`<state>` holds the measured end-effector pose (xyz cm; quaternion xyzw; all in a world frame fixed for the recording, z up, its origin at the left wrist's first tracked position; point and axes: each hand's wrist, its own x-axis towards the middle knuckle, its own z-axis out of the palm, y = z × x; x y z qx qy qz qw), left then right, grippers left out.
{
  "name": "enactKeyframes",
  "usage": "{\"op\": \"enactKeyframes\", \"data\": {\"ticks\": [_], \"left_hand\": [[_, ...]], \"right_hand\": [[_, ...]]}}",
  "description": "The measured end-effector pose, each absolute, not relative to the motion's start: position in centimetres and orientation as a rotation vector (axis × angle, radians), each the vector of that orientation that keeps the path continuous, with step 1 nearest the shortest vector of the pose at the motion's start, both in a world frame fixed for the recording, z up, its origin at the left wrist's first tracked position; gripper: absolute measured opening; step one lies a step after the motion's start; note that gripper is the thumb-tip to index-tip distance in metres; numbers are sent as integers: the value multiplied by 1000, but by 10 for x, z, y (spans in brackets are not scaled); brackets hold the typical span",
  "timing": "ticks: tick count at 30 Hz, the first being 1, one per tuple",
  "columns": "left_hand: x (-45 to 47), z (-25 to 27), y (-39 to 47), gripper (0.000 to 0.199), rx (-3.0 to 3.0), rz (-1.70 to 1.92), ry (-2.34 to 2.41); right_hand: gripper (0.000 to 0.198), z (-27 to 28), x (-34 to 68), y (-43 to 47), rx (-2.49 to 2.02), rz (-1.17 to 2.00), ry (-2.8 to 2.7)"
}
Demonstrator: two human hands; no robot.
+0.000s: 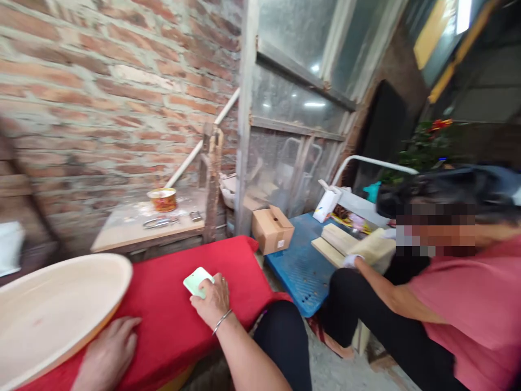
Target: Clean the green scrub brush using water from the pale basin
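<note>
My right hand [215, 301] is closed around one end of a flat, pale green piece with rounded corners [195, 281], held at the red cloth. A small dark dot shows near its far corner; its exact kind is unclear. A metal bangle circles that wrist. My left hand [112, 347] lies on the red cloth [175, 271] beside a large, shallow cream basin [61, 304], its fingers stretched out and holding nothing. The basin stands at the left with its rim close to that hand, and only part of it is in view.
A low wooden table [118, 225] by the brick wall bears a patterned tub [163, 199] and small metal items. Right of the cloth, a cardboard box [272, 229] stands near a blue plastic platform [297, 271]. A person in a pink top [468, 293] sits there, gloved hands at pale blocks [340, 239].
</note>
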<state>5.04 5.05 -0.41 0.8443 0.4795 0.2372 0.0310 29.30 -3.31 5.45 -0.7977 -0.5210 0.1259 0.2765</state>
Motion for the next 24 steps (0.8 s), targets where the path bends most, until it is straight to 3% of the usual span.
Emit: {"op": "enactKeyframes", "data": {"ticks": [6, 14, 19, 24], "left_hand": [[58, 12, 31, 30, 2541, 597, 1549], [68, 25, 21, 31, 2472, 402, 1631], [70, 31, 21, 26, 2451, 356, 1635], [69, 31, 21, 25, 2462, 351, 1627]], "right_hand": [[24, 65, 272, -15, -2128, 294, -1622], [39, 63, 396, -33, -2511, 58, -1158], [37, 40, 352, -17, -2127, 9, -1438], [23, 31, 276, 0, -1877, 120, -1794]]}}
